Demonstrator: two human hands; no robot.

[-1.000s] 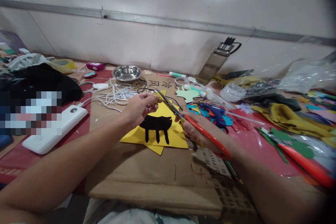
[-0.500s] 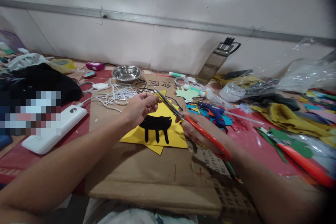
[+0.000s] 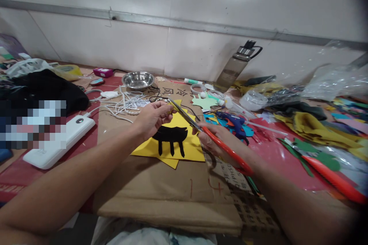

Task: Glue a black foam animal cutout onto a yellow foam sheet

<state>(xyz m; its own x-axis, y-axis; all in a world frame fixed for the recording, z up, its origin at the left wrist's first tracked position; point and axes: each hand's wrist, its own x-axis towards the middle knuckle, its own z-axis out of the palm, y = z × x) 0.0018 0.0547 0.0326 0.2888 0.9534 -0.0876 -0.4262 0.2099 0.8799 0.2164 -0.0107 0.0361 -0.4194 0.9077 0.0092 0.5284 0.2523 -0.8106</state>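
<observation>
My right hand grips a pair of scissors with orange handles, the blades angled up to the left. The blade tips are beside the fingers of my left hand, which are pinched on a small yellow piece. That piece is mostly hidden by fingers and blades. Below both hands, yellow sheets overlap on the cardboard. On them rests a black animal-shaped cutout with several legs, its left end partly behind my left hand.
Flattened cardboard covers the table's middle. A white power bank and cables lie left; a steel bowl stands behind. Rightward are a water bottle, a blue glue gun, an orange-handled cutter and felt.
</observation>
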